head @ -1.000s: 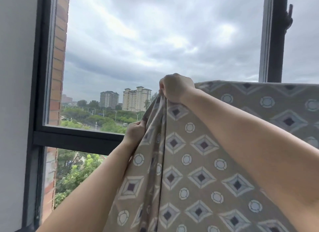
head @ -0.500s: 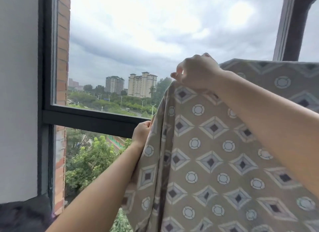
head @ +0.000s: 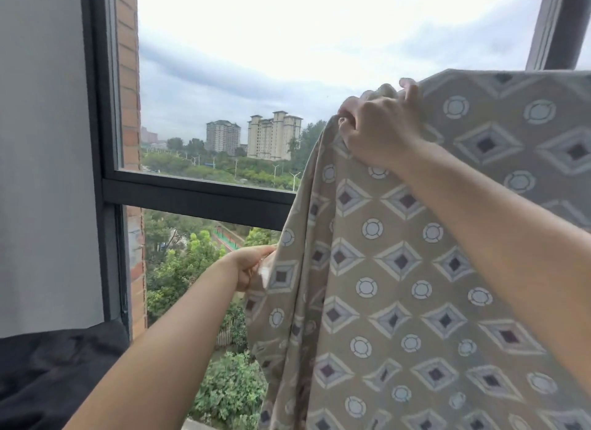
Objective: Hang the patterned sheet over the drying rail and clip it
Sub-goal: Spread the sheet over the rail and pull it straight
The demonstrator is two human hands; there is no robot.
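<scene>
Right hand (head: 380, 132) is up high at the sheet's top left corner, fist clenched on a bunch of the patterned sheet (head: 399, 269), fingers (head: 407, 90) curled over the top edge. The cloth is tan with grey-white diamonds and pale rings, and it hangs down from that top edge across the whole right side of the view, right to the bottom. The top edge runs level off to the right, as if draped over something, but the rail itself is hidden under the fabric, so I cannot say for sure it is resting there.

Lower down and to the left, the left hand (head: 248, 268) is pinching the sheet's left side edge, grasping it tight and holding it out from the hanging folds. Both forearms are bare and reach up from the near bottom of the view.

Behind it all, the dark window frame (head: 195, 197) crosses the middle, with a brick column (head: 129, 87) on the left and a grey wall (head: 44, 141) beside it. Far out through the glass stand tall apartment blocks (head: 273, 135) above green trees, under a cloudy sky. A dark cloth (head: 54, 372) lies at the near left.
</scene>
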